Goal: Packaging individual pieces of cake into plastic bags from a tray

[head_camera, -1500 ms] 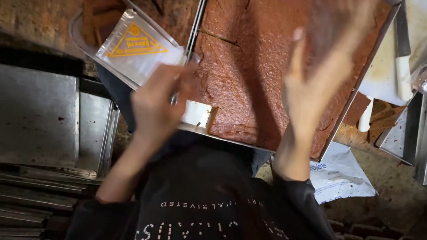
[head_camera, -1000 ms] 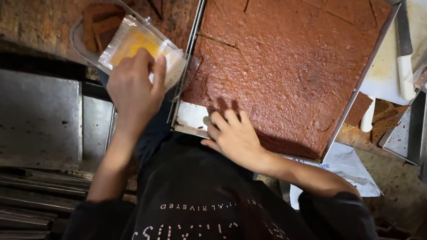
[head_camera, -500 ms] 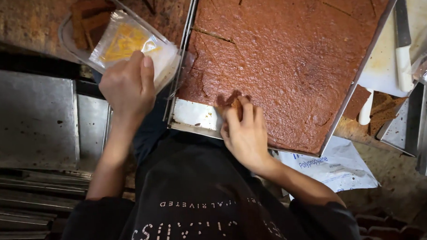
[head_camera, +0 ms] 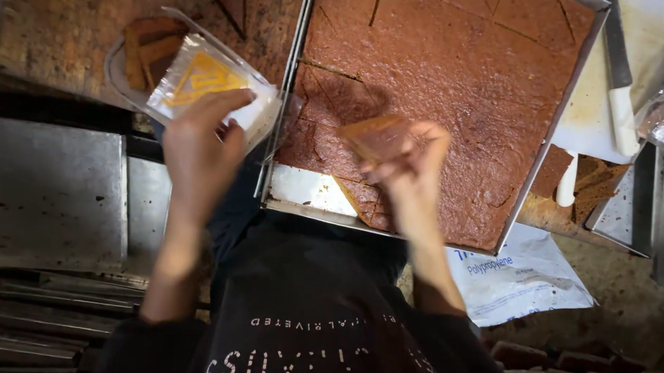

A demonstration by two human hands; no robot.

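Observation:
A large metal tray (head_camera: pixel 538 172) holds a flat brown slab of cake (head_camera: pixel 453 88) scored into squares, with a bare corner at its near left. My right hand (head_camera: pixel 406 167) is lifted above that corner and grips a cut brown cake piece (head_camera: pixel 374 136), blurred by motion. My left hand (head_camera: pixel 201 145) holds a clear plastic box (head_camera: pixel 203 79) with a yellow and white label, left of the tray. Several brown slices (head_camera: pixel 149 48) lie inside the box at its far end.
A white-handled knife (head_camera: pixel 619 79) lies on a pale board right of the tray. Loose cake offcuts (head_camera: pixel 568 169) sit near it. A white plastic bag (head_camera: pixel 527 278) lies below the tray's right corner. Steel trays (head_camera: pixel 52 191) are stacked at the left.
My right hand pried a cake piece out at the tray's near corner and has lifted it up. My left hand keeps holding the plastic box beside the tray.

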